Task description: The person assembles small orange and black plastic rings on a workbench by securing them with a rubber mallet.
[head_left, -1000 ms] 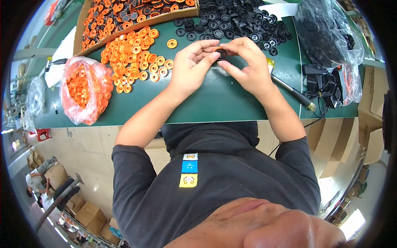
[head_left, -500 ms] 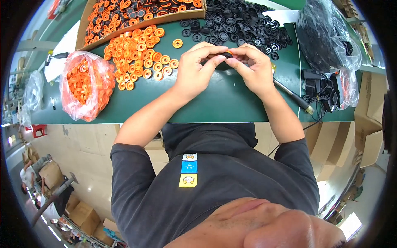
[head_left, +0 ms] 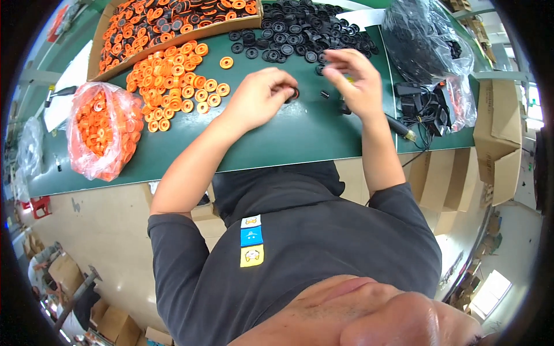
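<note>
Pinched at the fingertips of my left hand is a small black round cap, held just over the green table; its far side is hidden by the fingers. My right hand is open, thumb and fingers apart, at the near edge of a pile of black round caps. A short black cylinder lies on the table between the hands. Left of my left hand spreads a heap of orange round caps, with one orange cap apart from it.
A cardboard tray of black-and-orange pieces stands at the back left. A plastic bag of orange caps sits near the left front edge. At right are a black-handled tool, a cable bundle and a large clear bag of black parts.
My hands have come apart. The left moved down and left with the cap; the right opened beside the black pile. The whole view has shifted and turned slightly.
</note>
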{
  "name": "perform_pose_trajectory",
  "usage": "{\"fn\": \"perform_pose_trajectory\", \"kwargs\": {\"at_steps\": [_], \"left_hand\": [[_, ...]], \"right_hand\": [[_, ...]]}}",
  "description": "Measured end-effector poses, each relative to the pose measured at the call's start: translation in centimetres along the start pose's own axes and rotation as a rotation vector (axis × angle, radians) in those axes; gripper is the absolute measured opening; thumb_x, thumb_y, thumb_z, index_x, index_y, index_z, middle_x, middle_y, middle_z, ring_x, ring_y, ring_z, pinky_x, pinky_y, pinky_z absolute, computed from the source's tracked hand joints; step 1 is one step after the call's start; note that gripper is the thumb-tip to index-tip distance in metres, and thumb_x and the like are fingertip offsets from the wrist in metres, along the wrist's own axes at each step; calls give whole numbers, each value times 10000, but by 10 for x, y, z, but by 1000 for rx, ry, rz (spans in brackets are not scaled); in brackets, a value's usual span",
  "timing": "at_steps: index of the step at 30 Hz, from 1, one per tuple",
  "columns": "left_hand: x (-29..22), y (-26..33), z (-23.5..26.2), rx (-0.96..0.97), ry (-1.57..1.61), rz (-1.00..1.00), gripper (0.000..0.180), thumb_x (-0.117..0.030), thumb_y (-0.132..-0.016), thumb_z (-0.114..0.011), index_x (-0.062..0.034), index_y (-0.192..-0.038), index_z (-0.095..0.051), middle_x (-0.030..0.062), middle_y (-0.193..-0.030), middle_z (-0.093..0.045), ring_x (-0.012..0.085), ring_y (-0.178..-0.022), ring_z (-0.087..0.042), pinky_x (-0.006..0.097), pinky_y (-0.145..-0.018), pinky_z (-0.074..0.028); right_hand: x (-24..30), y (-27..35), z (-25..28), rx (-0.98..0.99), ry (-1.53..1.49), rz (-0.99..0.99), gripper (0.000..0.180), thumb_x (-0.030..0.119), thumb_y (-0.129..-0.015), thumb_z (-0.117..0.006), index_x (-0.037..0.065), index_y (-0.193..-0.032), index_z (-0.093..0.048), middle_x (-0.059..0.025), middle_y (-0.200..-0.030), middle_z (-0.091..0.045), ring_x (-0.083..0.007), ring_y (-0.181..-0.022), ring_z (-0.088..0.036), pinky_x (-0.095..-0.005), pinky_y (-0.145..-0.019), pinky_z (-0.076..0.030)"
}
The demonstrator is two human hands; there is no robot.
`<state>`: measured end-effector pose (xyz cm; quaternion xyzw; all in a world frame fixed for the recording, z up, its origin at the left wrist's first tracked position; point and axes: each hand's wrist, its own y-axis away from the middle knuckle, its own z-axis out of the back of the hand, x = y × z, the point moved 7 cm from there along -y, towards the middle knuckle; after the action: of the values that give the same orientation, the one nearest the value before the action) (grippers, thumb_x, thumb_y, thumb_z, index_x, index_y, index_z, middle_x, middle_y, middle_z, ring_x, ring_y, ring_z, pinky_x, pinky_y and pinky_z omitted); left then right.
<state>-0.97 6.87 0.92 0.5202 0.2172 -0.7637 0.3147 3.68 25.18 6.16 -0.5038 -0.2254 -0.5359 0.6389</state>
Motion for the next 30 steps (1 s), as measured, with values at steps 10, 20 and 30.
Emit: {"fn": "perform_pose_trajectory", "kwargs": {"at_steps": [10,20,30], "left_hand": [[-10,7,-15,-41,-392,-272,156,-130,-901,-632,-38,-1019,-678,133,-957,-625,345,-951,-636,447,-825,-514],[3,-1,22,-219,-440,-244,154,-140,-910,-612,-38,-999,-684,140,-956,-641,355,-939,-646,453,-819,-520],[3,1,20,-229,-461,-242,135,-139,-889,-619,-34,-955,-673,141,-921,-630,355,-912,-643,462,-800,-519]], "right_hand": [[-32,101,79,188,771,-184,280,174,-825,-774,22,-1030,-659,-145,-907,-641,-312,-810,-620,-387,-755,-505],[26,84,20,482,578,-358,195,168,-973,-619,27,-1107,-614,-194,-799,-651,-397,-754,-651,-443,-665,-498],[37,77,-12,535,566,-379,244,159,-988,-594,32,-1195,-622,-211,-821,-649,-411,-783,-641,-432,-696,-497]]}}
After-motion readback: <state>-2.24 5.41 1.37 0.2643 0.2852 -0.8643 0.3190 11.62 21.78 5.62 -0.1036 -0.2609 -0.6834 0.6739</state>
